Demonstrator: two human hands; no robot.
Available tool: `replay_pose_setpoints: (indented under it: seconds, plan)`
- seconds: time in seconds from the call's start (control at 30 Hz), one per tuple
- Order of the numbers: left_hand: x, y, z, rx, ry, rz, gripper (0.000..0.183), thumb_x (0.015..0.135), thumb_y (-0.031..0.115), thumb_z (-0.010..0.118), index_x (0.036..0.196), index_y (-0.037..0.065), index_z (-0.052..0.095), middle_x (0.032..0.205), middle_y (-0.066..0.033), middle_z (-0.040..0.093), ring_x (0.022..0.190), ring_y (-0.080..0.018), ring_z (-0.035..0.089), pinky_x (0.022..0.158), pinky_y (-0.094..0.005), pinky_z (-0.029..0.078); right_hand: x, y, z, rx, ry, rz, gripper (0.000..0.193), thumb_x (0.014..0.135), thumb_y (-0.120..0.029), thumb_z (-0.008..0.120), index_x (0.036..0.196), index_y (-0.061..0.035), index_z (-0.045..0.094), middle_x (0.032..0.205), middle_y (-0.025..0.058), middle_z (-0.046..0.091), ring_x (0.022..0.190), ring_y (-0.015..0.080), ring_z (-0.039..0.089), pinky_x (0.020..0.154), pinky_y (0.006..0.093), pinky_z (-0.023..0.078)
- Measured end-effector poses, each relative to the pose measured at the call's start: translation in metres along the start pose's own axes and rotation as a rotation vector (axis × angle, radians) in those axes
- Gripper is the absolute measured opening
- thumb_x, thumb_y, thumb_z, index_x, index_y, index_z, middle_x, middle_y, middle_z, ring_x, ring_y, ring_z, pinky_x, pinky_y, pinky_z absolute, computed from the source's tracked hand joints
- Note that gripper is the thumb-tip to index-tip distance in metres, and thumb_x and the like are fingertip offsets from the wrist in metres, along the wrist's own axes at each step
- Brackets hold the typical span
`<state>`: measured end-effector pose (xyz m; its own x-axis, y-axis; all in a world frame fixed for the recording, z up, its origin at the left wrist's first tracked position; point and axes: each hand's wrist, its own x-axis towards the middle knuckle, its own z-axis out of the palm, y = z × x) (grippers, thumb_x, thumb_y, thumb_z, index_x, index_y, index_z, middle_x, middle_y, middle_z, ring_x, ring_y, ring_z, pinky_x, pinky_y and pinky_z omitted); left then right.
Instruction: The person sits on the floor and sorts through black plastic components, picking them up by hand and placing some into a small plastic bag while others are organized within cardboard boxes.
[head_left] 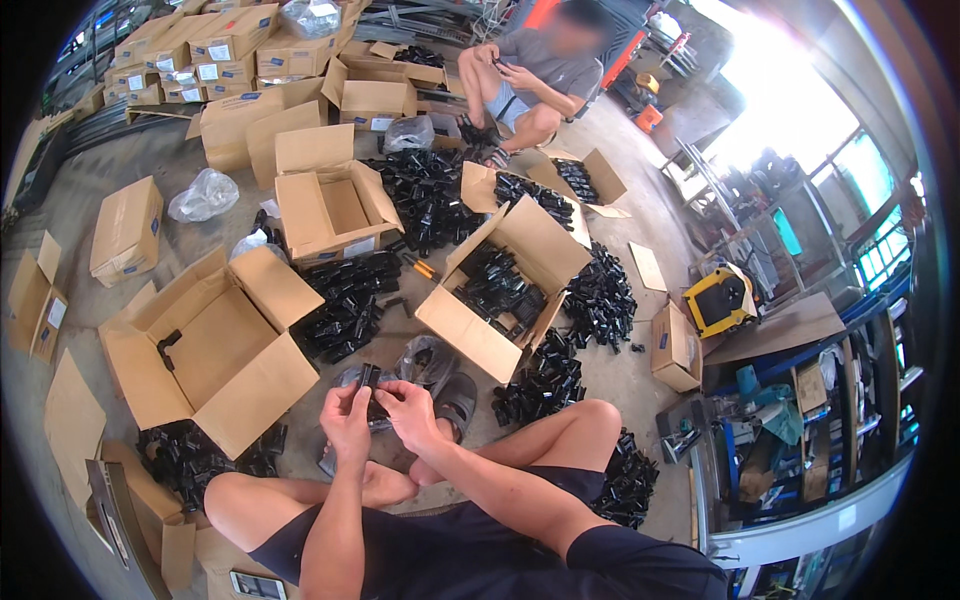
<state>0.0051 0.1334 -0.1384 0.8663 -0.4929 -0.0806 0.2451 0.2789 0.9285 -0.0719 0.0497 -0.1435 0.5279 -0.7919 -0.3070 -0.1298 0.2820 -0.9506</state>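
Note:
Above my crossed legs, my left hand is closed around a small black plastic part, which stands upright out of my fingers. My right hand pinches at the lower side of the same part; its fingertips hide the exact contact. Below and behind the hands lie a clear plastic bag and a dark sandal. An open carton at my left contains a single black part. Ahead on the right, another open carton holds many black parts.
Loose heaps of black parts surround me. An orange-handled tool lies between the cartons. Farther off, another person sits handling a small dark item. Stacked cartons stand at the back left; a phone lies near my left side.

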Motion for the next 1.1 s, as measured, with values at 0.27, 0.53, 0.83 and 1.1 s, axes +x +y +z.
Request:
replay_pose_setpoints:
  seconds: [0.27, 0.53, 0.83, 1.1]
  plan:
    - [-0.002, 0.002, 0.003, 0.014, -0.010, 0.005, 0.011, 0.092, 0.005, 0.071, 0.098, 0.000, 0.064, 0.090, -0.0017, 0.069, 0.078, -0.0044, 0.060, 0.070, -0.0212, 0.048, -0.002, -0.003, -0.004, 0.012, 0.014, 0.035, 0.018, 0.092, -0.007, 0.070, 0.102, 0.0080, 0.069, 0.092, 0.0090, 0.072, 0.080, 0.0118, 0.065, 0.072, 0.0254, 0.052]
    - [-0.002, 0.001, 0.001, -0.003, -0.010, -0.012, 0.010, 0.092, 0.005, 0.071, 0.098, 0.000, 0.064, 0.088, -0.0012, 0.068, 0.077, -0.0041, 0.059, 0.070, -0.0206, 0.048, -0.010, -0.017, -0.007, -0.469, 0.037, -0.227, 0.027, 0.091, -0.022, 0.070, 0.097, 0.0042, 0.072, 0.091, 0.0187, 0.072, 0.079, 0.0239, 0.069, 0.070, 0.0361, 0.053]
    - [-0.003, 0.000, -0.004, 0.005, -0.047, -0.023, 0.013, 0.092, 0.003, 0.070, 0.101, -0.003, 0.064, 0.092, -0.0049, 0.069, 0.082, -0.0076, 0.062, 0.074, -0.0231, 0.051, -0.016, -0.047, -0.009, -0.353, -0.022, 0.036, 0.021, 0.092, -0.012, 0.070, 0.103, 0.0056, 0.069, 0.084, 0.0047, 0.070, 0.074, 0.0095, 0.060, 0.065, 0.0258, 0.049]
    - [-0.006, -0.002, 0.002, -0.037, -0.024, -0.056, 0.011, 0.092, 0.003, 0.071, 0.100, -0.001, 0.065, 0.091, -0.0039, 0.069, 0.080, -0.0066, 0.062, 0.072, -0.0217, 0.050, -0.007, -0.024, -0.019, -0.368, -0.042, -0.172, 0.027, 0.093, -0.021, 0.069, 0.097, 0.0055, 0.071, 0.082, 0.0139, 0.070, 0.071, 0.0180, 0.065, 0.065, 0.0327, 0.050]
